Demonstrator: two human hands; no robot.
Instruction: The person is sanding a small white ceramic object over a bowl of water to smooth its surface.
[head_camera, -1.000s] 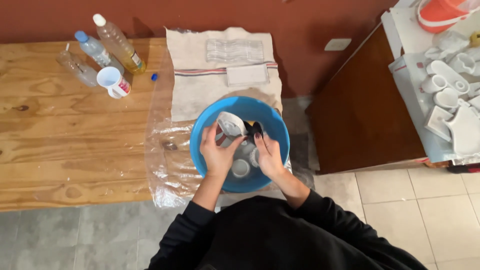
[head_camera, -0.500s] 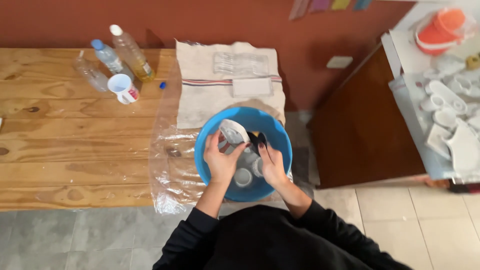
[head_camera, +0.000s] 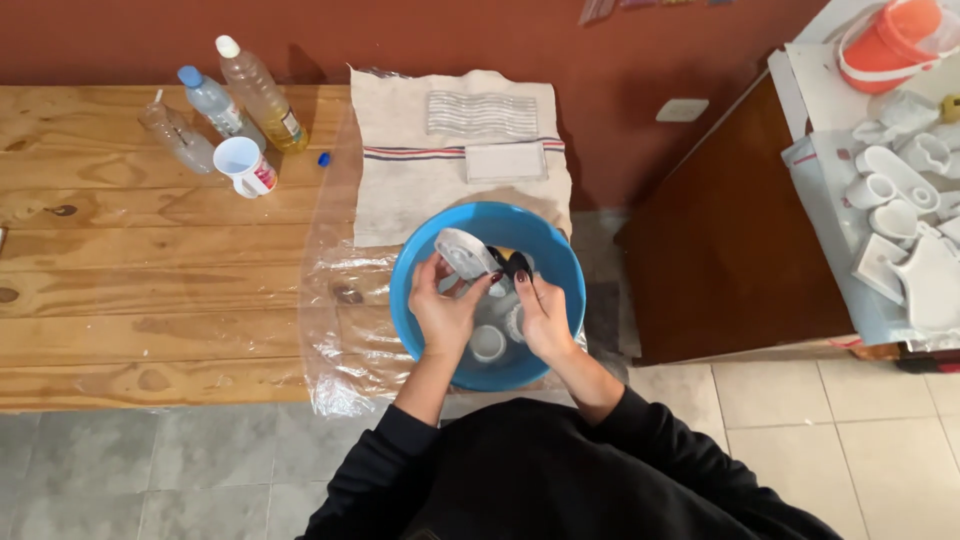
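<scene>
Blue basin (head_camera: 425, 262): round plastic, smooth wall, set on a crinkled clear plastic sheet (head_camera: 345, 330) at the right end of a knotty plank table (head_camera: 120, 260)

White mould piece (head_camera: 466, 253): oval, matte, plaster-like or silicone-like, which one cannot be told; held tilted over the basin in the left hand (head_camera: 443, 312), fingers closed around its lower edge

Right hand (head_camera: 545, 315): pinched on a small dark item (head_camera: 512, 264) pressed against the white piece; a sponge or brush, too small to tell

Progress, as judged: cleaning appears to be midway. At least 2 small white round pieces (head_camera: 488, 343) lie in the basin bottom, seemingly not yet handled. The beige striped cloth (head_camera: 400, 195) behind the basin carries 2 flat clear ribbed or rectangular trays (head_camera: 480, 113), possibly set out to dry

Beside, left: 3 clear plastic bottles (head_camera: 255, 92), 1 with yellowish liquid, and 1 white mug (head_camera: 240, 163)

Far right: side surface with many white cast shapes (head_camera: 900, 200) and 1 orange bucket (head_camera: 885, 45)
</scene>
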